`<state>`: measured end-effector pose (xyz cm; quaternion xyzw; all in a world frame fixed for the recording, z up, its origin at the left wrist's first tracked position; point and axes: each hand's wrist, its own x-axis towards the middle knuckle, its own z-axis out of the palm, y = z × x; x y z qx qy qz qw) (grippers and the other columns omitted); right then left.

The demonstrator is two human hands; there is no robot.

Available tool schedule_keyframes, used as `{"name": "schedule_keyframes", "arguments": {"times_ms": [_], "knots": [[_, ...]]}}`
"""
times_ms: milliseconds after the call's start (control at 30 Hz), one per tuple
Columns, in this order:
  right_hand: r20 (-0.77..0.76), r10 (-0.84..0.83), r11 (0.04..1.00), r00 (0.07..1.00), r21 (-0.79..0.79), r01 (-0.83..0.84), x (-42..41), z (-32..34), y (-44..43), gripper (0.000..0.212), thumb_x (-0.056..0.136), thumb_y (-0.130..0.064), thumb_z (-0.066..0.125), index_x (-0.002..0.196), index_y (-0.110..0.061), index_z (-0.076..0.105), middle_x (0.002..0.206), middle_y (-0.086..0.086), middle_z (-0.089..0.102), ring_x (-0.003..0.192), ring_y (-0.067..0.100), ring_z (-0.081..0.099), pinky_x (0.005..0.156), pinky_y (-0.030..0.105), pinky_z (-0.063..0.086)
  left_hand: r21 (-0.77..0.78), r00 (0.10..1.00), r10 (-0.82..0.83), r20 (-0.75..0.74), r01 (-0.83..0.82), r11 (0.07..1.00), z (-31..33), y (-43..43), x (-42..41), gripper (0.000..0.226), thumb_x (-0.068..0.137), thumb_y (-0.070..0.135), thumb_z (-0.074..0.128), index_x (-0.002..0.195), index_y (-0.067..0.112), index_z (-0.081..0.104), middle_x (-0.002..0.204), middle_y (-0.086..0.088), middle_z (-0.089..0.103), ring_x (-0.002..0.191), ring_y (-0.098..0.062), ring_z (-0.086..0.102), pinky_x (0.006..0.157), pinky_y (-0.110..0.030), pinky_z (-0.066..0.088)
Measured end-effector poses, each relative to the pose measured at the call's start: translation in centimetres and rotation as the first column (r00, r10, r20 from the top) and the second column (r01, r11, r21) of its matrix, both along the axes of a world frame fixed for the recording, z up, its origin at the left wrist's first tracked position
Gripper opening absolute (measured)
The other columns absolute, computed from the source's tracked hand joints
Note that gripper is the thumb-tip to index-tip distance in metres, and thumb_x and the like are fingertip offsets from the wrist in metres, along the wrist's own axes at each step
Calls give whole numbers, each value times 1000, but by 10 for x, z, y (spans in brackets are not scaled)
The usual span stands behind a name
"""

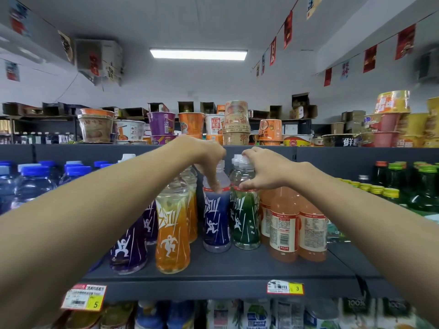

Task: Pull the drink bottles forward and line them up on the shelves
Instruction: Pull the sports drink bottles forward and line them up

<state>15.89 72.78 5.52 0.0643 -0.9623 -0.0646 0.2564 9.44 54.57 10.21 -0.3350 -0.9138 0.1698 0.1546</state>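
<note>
Blue and green are the two colours that matter in the head view: a blue bottle (216, 222) and a green bottle (245, 222) stand upright side by side, nearly touching, in the middle of the dark shelf (225, 269). Both sit well back from its front edge. The left hand (209, 157) comes down from above with its fingers curled round the neck and shoulder of the blue bottle. The right hand (263, 169) pinches the neck of the green bottle, thumb at the top of the label and fingers over the cap. Each hand is thus clamped on the bottle nearest to it, and neither reaches across. The orange bottle (172, 233) and the purple bottle (128, 245) to the left already stand nearer the edge, as do the pink bottles (297, 224) to the right. The coming pull therefore looks to be straight toward the person, across bare shelf. Held so high on tall, narrow bottles, it could tip them unless the bases slide along with the necks.
</note>
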Motion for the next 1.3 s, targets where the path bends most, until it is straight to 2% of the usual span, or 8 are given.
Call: {"name": "schedule_keyframes", "arguments": {"times_ms": [100,233,467,800,1000,1100,1200,1300], "knots": [[29,-1,998,1000,-70,3,-3,-4,-2,103,72,-58,83,149,-12,33,144,10,48,129,29,50,104,41,46,42,997,-78,-1,78,996,-5,0,-6,102,57,62,86,140,21,44,122,1,53,103,-18,48,81,-31,44],[73,21,985,997,-171,-8,-7,-5,-4,101,75,-58,81,149,-16,26,124,13,61,103,28,60,81,35,48,113,995,-97,16,94,989,-4,-5,-5,114,43,75,81,136,16,51,100,6,53,93,-17,53,76,-30,46],[104,-13,995,994,-95,23,-2,3,-5,94,82,-62,71,152,-16,27,136,16,56,115,33,58,94,43,51,119,996,-91,7,90,989,-3,-6,-6,110,29,95,64,97,8,64,83,-3,68,77,-21,64,74,-38,60],[106,-97,995,990,-6,98,5,12,1,87,80,-68,68,141,-14,37,106,3,55,90,22,56,76,37,52,200,976,-145,164,111,974,4,-9,-8,78,61,81,67,91,8,70,61,6,72,58,-6,70,70,-29,53],[172,-114,993,979,-3,116,8,16,3,95,82,-65,68,153,-18,27,140,12,54,120,30,56,98,43,51,296,949,-228,219,158,942,-3,-3,-4,82,62,84,64,89,7,70,60,6,72,57,-4,69,63,-25,47],[202,-16,993,979,-115,40,13,27,0,82,89,-31,66,157,-16,23,154,12,42,134,29,46,101,32,43,323,949,-261,180,194,926,-9,8,2,75,64,81,65,78,7,67,59,6,71,50,-1,65,61,-24,45],[150,58,969,987,-245,-20,19,31,-1,74,87,-18,60,155,-18,29,151,13,45,131,27,48,96,33,44,371,923,-276,267,166,914,-5,4,5,77,66,74,70,99,4,68,70,2,75,62,-3,71,67,-28,55],[99,109,955,989,-288,-76,24,25,-3,67,91,-25,56,153,-22,32,155,11,41,136,28,45,102,38,43,379,856,-263,445,86,921,8,-10,2,94,70,53,80,143,5,44,105,-1,73,86,-12,74,76,-27,59]]}}
